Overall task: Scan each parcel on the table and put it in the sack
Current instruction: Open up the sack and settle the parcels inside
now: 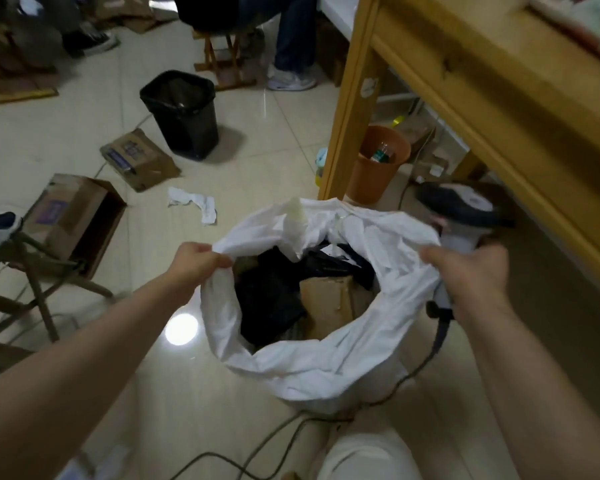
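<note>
A white sack [326, 362] stands open on the tiled floor below me. Inside it lie black plastic parcels [267, 303] and a brown cardboard box [329, 306]. My left hand [198, 261] grips the sack's left rim. My right hand [475, 271] grips the grey handle of a barcode scanner [461, 209] and also pinches the sack's right rim. The scanner's dark head points up and away beside the table. Its cable [433, 344] trails down behind the sack.
A wooden table [499, 81] rises at the right, with an orange bin [378, 164] under it. A black bin [184, 112], cardboard boxes [73, 216], crumpled paper [194, 202] and a folding stool [32, 282] stand on the floor. People's legs sit at the back.
</note>
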`<move>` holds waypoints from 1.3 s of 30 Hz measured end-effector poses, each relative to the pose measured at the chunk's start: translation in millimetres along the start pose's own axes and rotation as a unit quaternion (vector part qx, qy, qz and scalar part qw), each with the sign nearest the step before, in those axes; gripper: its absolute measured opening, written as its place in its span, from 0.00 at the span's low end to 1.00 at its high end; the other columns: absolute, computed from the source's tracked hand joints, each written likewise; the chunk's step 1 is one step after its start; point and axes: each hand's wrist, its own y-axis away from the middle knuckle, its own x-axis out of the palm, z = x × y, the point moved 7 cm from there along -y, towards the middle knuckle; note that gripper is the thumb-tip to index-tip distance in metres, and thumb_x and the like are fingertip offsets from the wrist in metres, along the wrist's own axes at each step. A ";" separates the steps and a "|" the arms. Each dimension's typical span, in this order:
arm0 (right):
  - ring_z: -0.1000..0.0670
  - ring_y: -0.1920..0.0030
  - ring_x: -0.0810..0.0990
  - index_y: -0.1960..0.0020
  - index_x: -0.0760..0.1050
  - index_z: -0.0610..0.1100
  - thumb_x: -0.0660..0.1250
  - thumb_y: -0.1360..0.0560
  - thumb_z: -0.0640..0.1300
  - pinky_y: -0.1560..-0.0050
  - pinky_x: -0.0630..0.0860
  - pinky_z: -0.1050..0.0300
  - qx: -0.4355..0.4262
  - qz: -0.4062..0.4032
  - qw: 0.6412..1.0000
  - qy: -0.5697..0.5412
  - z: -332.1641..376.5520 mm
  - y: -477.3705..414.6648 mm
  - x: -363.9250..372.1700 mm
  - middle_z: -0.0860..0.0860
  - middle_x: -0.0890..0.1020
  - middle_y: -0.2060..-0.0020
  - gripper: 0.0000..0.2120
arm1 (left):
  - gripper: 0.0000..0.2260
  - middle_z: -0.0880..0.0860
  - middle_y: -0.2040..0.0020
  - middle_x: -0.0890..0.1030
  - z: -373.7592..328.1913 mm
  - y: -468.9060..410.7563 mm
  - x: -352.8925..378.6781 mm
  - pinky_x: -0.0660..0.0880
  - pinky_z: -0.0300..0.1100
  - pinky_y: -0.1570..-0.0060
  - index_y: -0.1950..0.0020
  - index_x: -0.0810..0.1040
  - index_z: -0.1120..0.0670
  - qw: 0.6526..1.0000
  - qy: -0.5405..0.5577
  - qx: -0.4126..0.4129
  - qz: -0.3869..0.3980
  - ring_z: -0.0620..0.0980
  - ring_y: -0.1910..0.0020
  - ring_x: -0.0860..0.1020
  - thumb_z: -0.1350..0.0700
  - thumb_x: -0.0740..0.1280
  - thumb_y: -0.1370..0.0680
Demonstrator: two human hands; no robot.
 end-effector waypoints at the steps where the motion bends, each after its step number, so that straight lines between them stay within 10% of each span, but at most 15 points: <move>1: 0.53 0.54 0.76 0.54 0.68 0.47 0.71 0.30 0.33 0.47 0.72 0.57 -0.044 -0.004 0.999 -0.024 22.1 4.7 -1.6 0.55 0.74 0.60 0.15 | 0.03 0.58 0.60 0.81 -13.8 17.2 -4.6 0.76 0.41 0.64 0.60 0.79 0.58 1.000 0.006 0.023 0.000 0.54 0.63 0.79 0.63 0.72 0.27; 6: 0.54 0.51 0.76 0.50 0.74 0.49 0.71 0.30 0.35 0.46 0.73 0.57 -0.160 -0.008 0.987 0.002 57.7 31.6 -22.5 0.57 0.76 0.55 0.14 | 0.06 0.56 0.65 0.84 -30.9 93.4 -24.2 0.78 0.39 0.71 0.58 0.83 0.59 0.993 0.050 0.099 0.041 0.50 0.68 0.82 0.57 0.74 0.27; 12: 0.41 0.51 0.75 0.47 0.68 0.41 0.70 0.29 0.34 0.46 0.74 0.46 0.079 0.042 0.991 0.099 -35.7 38.5 -13.3 0.46 0.74 0.58 0.14 | 0.18 0.59 0.58 0.81 56.6 71.8 -18.1 0.76 0.49 0.56 0.57 0.78 0.61 0.997 0.022 -0.076 0.020 0.57 0.59 0.79 0.47 0.77 0.31; 16: 0.47 0.51 0.73 0.52 0.68 0.41 0.69 0.28 0.33 0.48 0.72 0.52 0.041 0.021 0.999 -0.004 -0.5 42.3 -20.2 0.50 0.73 0.59 0.11 | 0.10 0.63 0.59 0.77 11.8 57.9 -38.3 0.74 0.52 0.57 0.58 0.76 0.65 0.997 -0.004 -0.004 -0.079 0.57 0.60 0.76 0.58 0.71 0.26; 23: 0.50 0.46 0.79 0.47 0.74 0.45 0.72 0.31 0.36 0.45 0.75 0.54 -0.166 -0.003 0.986 -0.028 82.9 39.0 -30.8 0.50 0.80 0.49 0.15 | 0.03 0.51 0.65 0.82 -87.5 137.4 -33.2 0.76 0.36 0.69 0.55 0.80 0.57 0.969 0.121 0.215 0.023 0.44 0.69 0.80 0.58 0.70 0.24; 31: 0.44 0.50 0.74 0.49 0.67 0.42 0.70 0.29 0.35 0.46 0.74 0.48 0.051 0.021 0.998 0.038 -29.4 47.3 -29.3 0.45 0.73 0.54 0.14 | 0.10 0.60 0.68 0.75 109.3 80.7 -62.2 0.70 0.43 0.68 0.53 0.76 0.72 0.989 -0.074 -0.102 -0.075 0.55 0.71 0.72 0.64 0.69 0.25; 39: 0.56 0.52 0.76 0.48 0.71 0.48 0.71 0.29 0.36 0.46 0.74 0.58 -0.077 0.011 0.986 -0.148 58.4 60.9 -25.6 0.58 0.73 0.58 0.15 | 0.16 0.65 0.65 0.78 6.7 83.3 -68.4 0.73 0.53 0.60 0.59 0.76 0.63 0.976 -0.056 0.110 -0.177 0.62 0.64 0.78 0.51 0.62 0.20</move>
